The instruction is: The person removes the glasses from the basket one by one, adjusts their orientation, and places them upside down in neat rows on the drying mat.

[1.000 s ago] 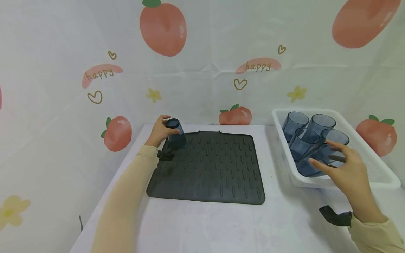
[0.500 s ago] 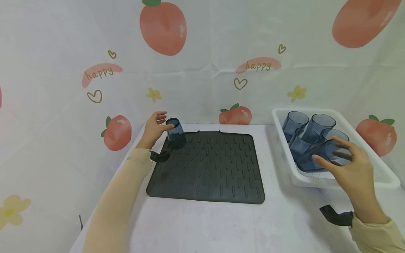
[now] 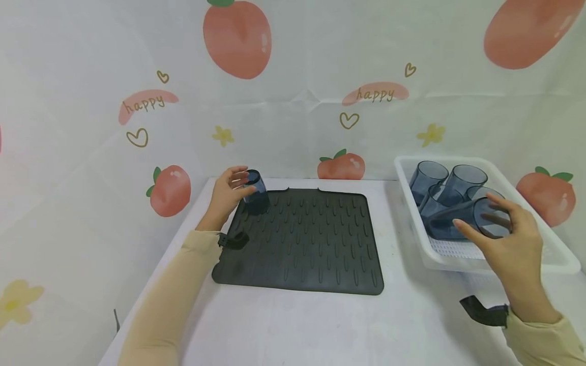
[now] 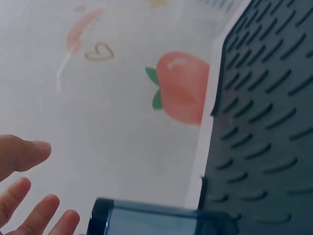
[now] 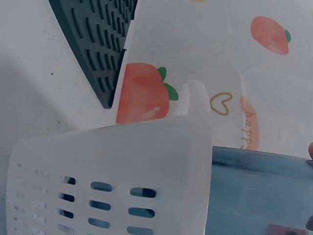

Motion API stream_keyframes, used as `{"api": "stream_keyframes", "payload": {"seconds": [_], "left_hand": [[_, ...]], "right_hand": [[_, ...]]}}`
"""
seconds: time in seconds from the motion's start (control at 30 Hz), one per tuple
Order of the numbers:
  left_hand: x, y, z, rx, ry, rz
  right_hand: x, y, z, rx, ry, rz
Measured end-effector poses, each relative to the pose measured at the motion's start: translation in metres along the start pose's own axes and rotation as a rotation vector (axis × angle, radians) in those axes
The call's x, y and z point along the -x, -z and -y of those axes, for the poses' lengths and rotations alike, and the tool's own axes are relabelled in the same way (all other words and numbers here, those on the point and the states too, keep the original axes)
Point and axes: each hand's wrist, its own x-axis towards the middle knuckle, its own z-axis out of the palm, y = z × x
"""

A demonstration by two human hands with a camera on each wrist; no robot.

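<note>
On the far left corner of the black ridged mat (image 3: 302,244) stands a blue drinking glass (image 3: 257,198), also in the left wrist view along the bottom edge (image 4: 151,220). My left hand (image 3: 224,195) is just left of it, fingers spread and apart from the glass in the left wrist view. Over the white basket (image 3: 446,262), my right hand (image 3: 517,239) grips another blue glass (image 3: 453,221) near its rim, thumb on the near side. That glass lies tilted, nearly on its side, its mouth toward my palm. Only a fingertip of the right hand shows in the right wrist view.
Behind the gripped glass, several more blue glasses (image 3: 464,178) stand in the basket. The basket's slotted wall (image 5: 102,161) fills much of the right wrist view. A white printed curtain (image 3: 284,127) hangs behind the white table (image 3: 293,330).
My left hand has come off the glass on the mat, drawn left, then moved back near it. In the basket, the right hand has raised and tipped its glass closer to level.
</note>
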Motion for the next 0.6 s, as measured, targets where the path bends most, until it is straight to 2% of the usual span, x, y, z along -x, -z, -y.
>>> {"api": "stream_keyframes", "payload": {"seconds": [0.13,0.37,0.6], "left_hand": [[0.006,-0.006,-0.003,0.013,-0.024,0.033],[0.013,-0.015,-0.005,0.038,-0.058,0.080],[0.021,-0.024,-0.010,0.024,-0.077,0.119]], "right_hand": [[0.001,-0.002,0.001,-0.039,0.046,-0.036],[0.002,-0.002,0.006,-0.110,0.064,-0.067],[0.004,-0.005,0.008,-0.162,0.147,-0.110]]}}
